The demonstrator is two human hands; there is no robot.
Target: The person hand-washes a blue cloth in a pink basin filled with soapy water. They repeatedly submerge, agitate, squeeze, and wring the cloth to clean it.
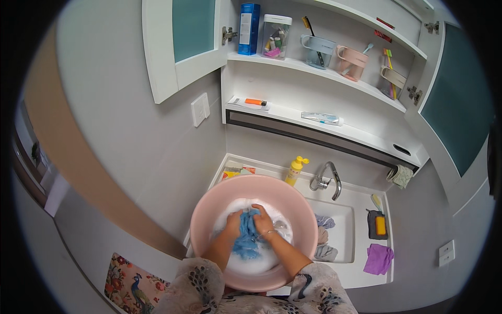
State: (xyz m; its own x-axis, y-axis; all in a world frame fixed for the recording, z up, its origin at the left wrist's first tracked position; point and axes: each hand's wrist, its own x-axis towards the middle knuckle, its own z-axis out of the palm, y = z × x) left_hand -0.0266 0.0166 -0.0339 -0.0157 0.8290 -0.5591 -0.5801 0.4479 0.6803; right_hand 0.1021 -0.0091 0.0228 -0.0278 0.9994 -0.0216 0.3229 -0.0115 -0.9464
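A large pink basin [302, 220] filled with white suds [256, 267] stands in front of me, partly over the sink. In its middle a wet blue cloth [247, 238] is bunched up, its lower end spread in the foam. My left hand [234, 222] is closed on the cloth's left side. My right hand [263, 221] grips it from the right, close to the left one near the top of the bunch. Thumbs and fingertips meet the fabric, and some fingers are hidden by cloth and foam.
Right of the basin is the white sink [342, 230] with several wet cloths [327, 254] and a chrome faucet [329, 180]. A yellow bottle [296, 170] stands behind the basin. A purple cloth [378, 259] and a yellow soap bar [380, 226] lie at right. Open cabinet doors [193, 70] hang above.
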